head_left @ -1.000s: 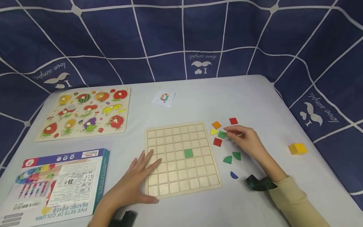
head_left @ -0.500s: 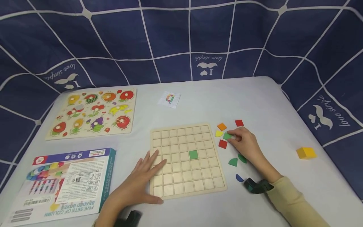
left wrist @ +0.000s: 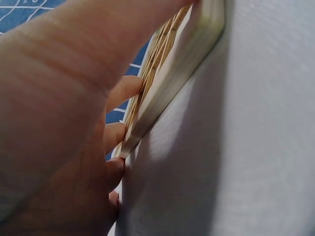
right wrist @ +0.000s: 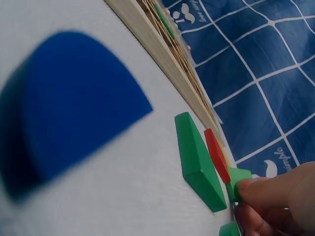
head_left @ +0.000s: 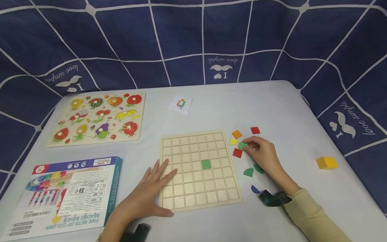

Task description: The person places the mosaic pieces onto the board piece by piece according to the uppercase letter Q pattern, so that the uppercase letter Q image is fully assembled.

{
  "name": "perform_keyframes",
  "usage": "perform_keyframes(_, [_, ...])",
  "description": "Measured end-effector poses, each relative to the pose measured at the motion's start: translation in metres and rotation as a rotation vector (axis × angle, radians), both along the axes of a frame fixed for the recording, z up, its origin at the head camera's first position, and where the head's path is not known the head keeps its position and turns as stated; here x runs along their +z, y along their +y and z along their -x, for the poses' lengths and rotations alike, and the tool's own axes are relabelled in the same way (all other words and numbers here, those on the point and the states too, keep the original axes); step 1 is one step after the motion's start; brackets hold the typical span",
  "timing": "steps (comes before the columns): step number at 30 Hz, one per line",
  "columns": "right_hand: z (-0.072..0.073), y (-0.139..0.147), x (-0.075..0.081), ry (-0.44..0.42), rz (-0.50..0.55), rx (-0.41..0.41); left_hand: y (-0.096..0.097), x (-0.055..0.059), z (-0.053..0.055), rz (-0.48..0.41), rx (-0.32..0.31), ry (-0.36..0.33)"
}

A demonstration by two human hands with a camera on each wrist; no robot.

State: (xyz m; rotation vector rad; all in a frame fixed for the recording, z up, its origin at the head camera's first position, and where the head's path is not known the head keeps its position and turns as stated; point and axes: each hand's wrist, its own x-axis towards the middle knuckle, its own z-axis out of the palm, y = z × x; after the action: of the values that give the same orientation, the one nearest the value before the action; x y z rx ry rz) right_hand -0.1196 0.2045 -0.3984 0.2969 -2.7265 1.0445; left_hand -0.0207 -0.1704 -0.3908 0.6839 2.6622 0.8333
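A square wooden grid board lies on the table with one green square tile in a cell. My left hand rests over its left edge with the fingers spread, the thumb by the near left corner. To the board's right, my right hand pinches another green square tile between thumb and fingers. In the right wrist view this green tile shows under the thumb. Close around lie a red square, a yellow quarter piece, an orange square and another red square.
Nearer me are two green quarter pieces and a blue half-round piece. A yellow block stands far right. A pattern card lies behind the board. On the left are a fruit puzzle and a printed box.
My right hand has closed its fingertips on the green tile beside the board. The left hand stays on the board's edge. The head view has shifted slightly.
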Motion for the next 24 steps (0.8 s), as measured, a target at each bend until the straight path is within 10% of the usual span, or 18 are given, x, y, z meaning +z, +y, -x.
perform_keyframes(17, [0.008,-0.009,0.032,-0.035,0.216,0.053,0.001,0.002,0.000,0.016,0.015,-0.020])
perform_keyframes(24, [0.015,-0.053,0.044,-0.233,0.358,0.191,0.001,0.002,0.001,0.015,0.015,-0.015])
